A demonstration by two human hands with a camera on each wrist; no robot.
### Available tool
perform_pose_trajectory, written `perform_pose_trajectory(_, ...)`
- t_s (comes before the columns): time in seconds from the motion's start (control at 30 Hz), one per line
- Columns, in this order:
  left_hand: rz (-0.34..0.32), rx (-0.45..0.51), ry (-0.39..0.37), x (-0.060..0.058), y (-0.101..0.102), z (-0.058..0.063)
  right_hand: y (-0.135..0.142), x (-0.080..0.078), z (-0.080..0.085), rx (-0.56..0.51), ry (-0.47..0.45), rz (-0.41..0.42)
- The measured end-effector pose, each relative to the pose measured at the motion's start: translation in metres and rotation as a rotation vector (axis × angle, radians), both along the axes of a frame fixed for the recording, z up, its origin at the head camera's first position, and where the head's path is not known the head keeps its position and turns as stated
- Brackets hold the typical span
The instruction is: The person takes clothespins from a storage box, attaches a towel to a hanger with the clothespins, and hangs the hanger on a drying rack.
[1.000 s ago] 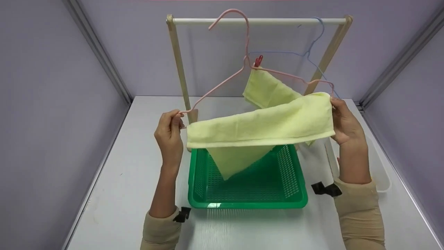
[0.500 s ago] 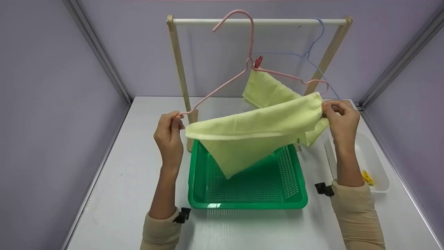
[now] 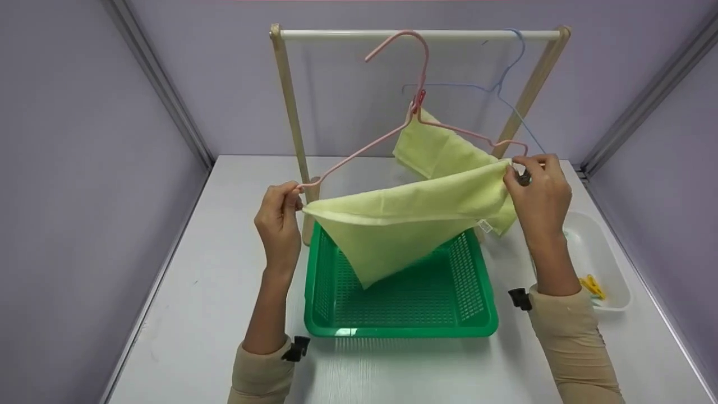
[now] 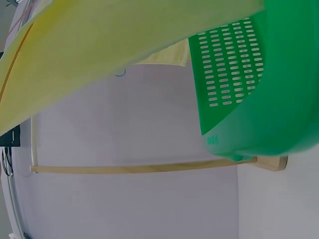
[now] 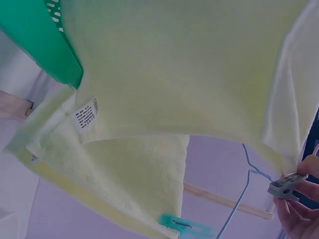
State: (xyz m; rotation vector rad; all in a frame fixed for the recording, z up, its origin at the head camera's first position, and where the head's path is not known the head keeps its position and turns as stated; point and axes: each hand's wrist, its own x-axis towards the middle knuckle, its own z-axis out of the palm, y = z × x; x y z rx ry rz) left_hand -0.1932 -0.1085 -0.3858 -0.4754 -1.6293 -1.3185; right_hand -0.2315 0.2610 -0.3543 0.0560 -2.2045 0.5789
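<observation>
My left hand [image 3: 280, 221] pinches the left end of a pink wire hanger [image 3: 364, 148], right by a corner of the yellow towel [image 3: 404, 235]. That towel hangs folded along the hanger's lower side, hiding its lower bar; one corner droops over the green basket [image 3: 401, 330]. At the hanger's right end, my right hand [image 3: 541, 196] grips a grey clothespin [image 5: 287, 187] at the towel's upper corner. Behind it hangs a second yellow towel [image 3: 420, 147] with a red clothespin [image 3: 420, 98]; a teal clothespin [image 5: 184, 225] on it shows in the right wrist view.
Behind the basket stands a drying rack with a white rail [image 3: 342, 35] and wooden legs [image 3: 289, 101]. A blue hanger [image 3: 507, 67] hangs on the rail. On the right, a white tray [image 3: 608, 252] holds yellow clothespins [image 3: 592, 286].
My right hand has moved left along the towel's edge, and the grey clothespin now shows in it. The hanger's hook has shifted right and down. The towel's front flap looks narrower.
</observation>
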Motion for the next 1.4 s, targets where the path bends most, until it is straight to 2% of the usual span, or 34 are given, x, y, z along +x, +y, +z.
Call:
perform_pose_trajectory(0.17,0.007,-0.003,-0.003,-0.002,0.002,-0.002,0.0,-0.003,-0.001,0.014,0.085,-0.012)
perform_pose_trajectory(0.33,0.009,-0.004,-0.008,-0.001,0.003,-0.001,-0.004,-0.001,-0.002,0.025,0.071,0.017)
perform_pose_trajectory(0.47,0.006,-0.003,-0.015,-0.001,0.004,-0.001,-0.009,0.006,-0.002,0.07,0.083,0.086)
perform_pose_trajectory(0.6,0.009,0.003,-0.021,-0.001,0.004,-0.002,-0.022,0.02,0.002,0.134,0.108,0.191)
perform_pose_trajectory(0.77,0.018,0.012,-0.022,-0.001,0.006,0.0,-0.047,0.034,0.006,0.142,0.131,0.358)
perform_pose_trajectory(0.93,0.026,0.017,-0.011,0.001,0.009,0.002,-0.076,0.041,0.001,0.165,0.138,0.493)
perform_pose_trajectory(1.17,0.029,0.007,-0.02,0.002,0.011,0.003,-0.131,0.049,-0.006,0.36,0.194,0.64)
perform_pose_trajectory(1.3,0.026,0.011,-0.018,0.002,0.011,0.004,-0.155,0.051,-0.007,0.437,0.232,0.666)
perform_pose_trajectory(1.4,0.028,0.009,-0.019,0.002,0.012,0.004,-0.167,0.05,-0.01,0.475,0.266,0.647)
